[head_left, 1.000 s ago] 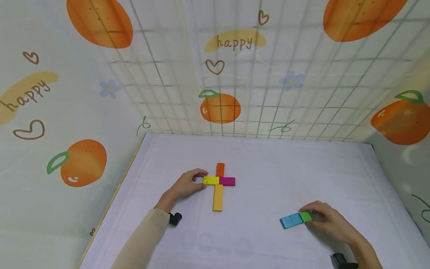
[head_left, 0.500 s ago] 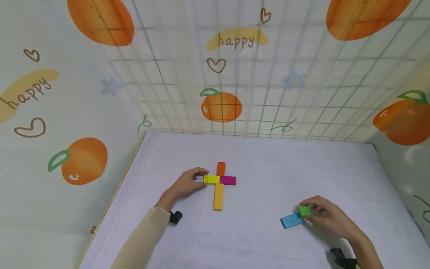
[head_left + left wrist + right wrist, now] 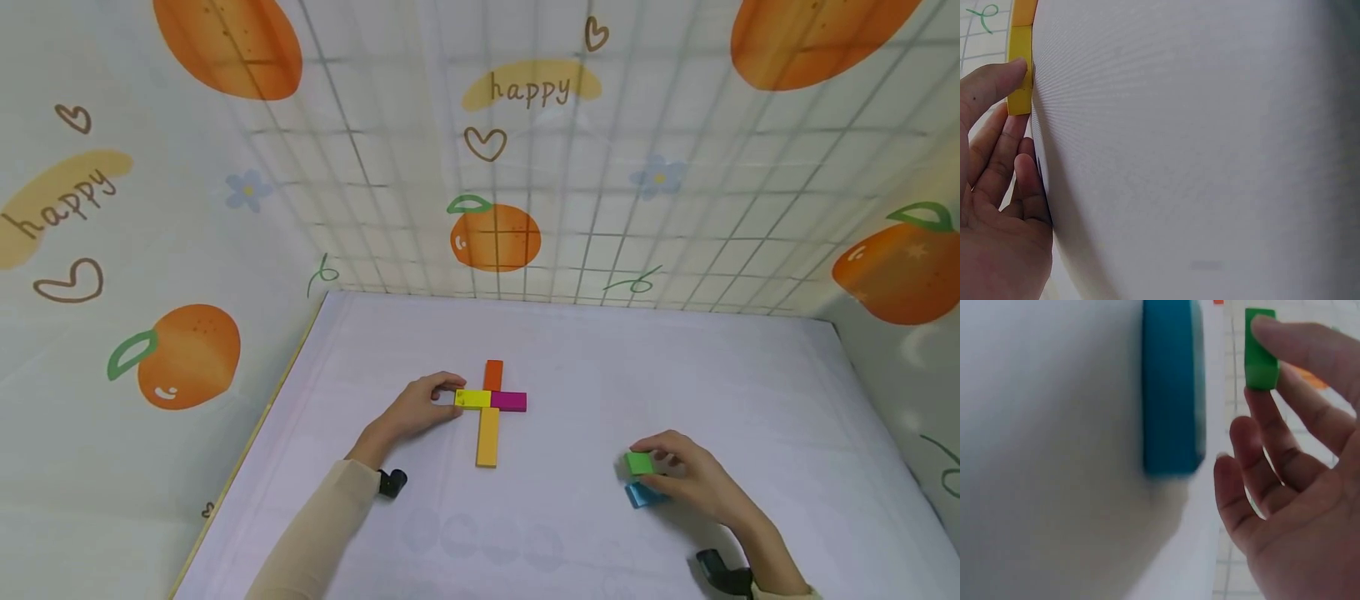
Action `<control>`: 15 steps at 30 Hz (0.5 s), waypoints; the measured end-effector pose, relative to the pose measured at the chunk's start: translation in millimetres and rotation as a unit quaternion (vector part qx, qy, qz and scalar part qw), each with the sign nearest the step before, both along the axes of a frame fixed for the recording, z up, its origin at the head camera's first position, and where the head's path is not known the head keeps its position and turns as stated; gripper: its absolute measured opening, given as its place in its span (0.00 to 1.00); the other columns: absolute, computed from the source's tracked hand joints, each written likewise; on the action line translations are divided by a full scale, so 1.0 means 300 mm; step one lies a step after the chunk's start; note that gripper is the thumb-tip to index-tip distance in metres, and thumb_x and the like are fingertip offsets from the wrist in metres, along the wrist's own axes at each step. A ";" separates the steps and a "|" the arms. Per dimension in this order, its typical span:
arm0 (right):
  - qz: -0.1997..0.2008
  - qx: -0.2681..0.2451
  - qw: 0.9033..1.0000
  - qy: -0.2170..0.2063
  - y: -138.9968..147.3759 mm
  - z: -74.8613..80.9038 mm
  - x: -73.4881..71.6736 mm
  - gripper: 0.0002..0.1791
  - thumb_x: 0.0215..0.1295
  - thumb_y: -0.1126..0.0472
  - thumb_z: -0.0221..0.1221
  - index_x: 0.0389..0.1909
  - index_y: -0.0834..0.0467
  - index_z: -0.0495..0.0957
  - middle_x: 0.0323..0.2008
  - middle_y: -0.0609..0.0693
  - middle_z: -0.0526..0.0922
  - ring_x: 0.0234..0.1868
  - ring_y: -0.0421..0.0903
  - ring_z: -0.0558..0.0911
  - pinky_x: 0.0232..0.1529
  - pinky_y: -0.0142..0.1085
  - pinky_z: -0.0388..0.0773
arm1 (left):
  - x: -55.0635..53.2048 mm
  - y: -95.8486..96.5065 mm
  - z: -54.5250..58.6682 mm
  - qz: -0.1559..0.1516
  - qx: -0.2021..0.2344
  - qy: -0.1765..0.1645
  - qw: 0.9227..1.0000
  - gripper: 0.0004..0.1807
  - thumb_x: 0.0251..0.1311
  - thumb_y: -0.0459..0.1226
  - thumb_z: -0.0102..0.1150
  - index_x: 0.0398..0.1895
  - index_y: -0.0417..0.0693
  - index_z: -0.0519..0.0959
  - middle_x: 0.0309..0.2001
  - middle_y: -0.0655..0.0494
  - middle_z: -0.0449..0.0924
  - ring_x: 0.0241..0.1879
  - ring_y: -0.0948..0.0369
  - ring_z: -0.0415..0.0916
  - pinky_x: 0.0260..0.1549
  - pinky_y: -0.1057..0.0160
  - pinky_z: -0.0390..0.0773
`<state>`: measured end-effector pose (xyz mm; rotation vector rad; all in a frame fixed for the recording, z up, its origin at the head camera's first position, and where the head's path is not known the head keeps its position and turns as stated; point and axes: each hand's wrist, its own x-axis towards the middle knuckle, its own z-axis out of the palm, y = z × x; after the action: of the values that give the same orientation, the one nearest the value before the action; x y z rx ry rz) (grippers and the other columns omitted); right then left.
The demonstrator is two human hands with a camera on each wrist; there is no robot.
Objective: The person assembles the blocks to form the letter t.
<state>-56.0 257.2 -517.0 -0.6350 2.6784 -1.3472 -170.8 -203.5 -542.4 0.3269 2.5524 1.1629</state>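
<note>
Near the middle of the table, a bright yellow block (image 3: 473, 399) lies end to end with a magenta block (image 3: 509, 402). An orange block (image 3: 493, 375) extends behind them and a longer amber block (image 3: 487, 437) in front, making a cross. My left hand (image 3: 415, 408) pinches the yellow block at its left end, thumb (image 3: 997, 84) on its near side. At the right, my right hand (image 3: 693, 473) holds a small green block (image 3: 639, 463) between thumb and fingers, raised off the table. Below it lies a blue block (image 3: 1169, 387), partly hidden by that hand in the head view.
The white table (image 3: 585, 358) ends at a patterned cloth backdrop (image 3: 555, 183) with grid lines and printed oranges. Another cloth side (image 3: 67, 400) stands at the left. Black wrist devices (image 3: 392, 483) sit at both wrists.
My right hand has lifted the green block from the blue block's end and carried it left, over the blue block. The left hand stays on the yellow block.
</note>
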 end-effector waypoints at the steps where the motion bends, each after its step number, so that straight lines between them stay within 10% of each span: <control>1: 0.001 -0.003 1.000 0.002 -0.013 0.001 -0.001 0.22 0.59 0.62 0.72 0.54 0.49 0.80 0.49 0.42 0.80 0.44 0.45 0.77 0.42 0.37 0.76 | -0.001 0.000 0.000 0.001 0.000 -0.001 1.000 0.24 0.60 0.42 0.71 0.60 0.64 0.78 0.55 0.67 0.79 0.57 0.59 0.70 0.60 0.54 0.71; 15: 0.011 -0.028 0.999 0.017 -0.168 -0.003 -0.018 0.22 0.55 0.62 0.74 0.52 0.52 0.81 0.46 0.41 0.81 0.44 0.51 0.78 0.43 0.43 0.77 | -0.002 -0.003 -0.006 0.003 0.000 -0.002 1.000 0.24 0.59 0.42 0.71 0.59 0.65 0.78 0.55 0.67 0.79 0.55 0.58 0.71 0.58 0.55 0.71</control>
<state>-61.4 206.9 -517.9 -0.6974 2.6605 -1.4229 -171.4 -204.3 -544.3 0.3169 2.5524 1.1651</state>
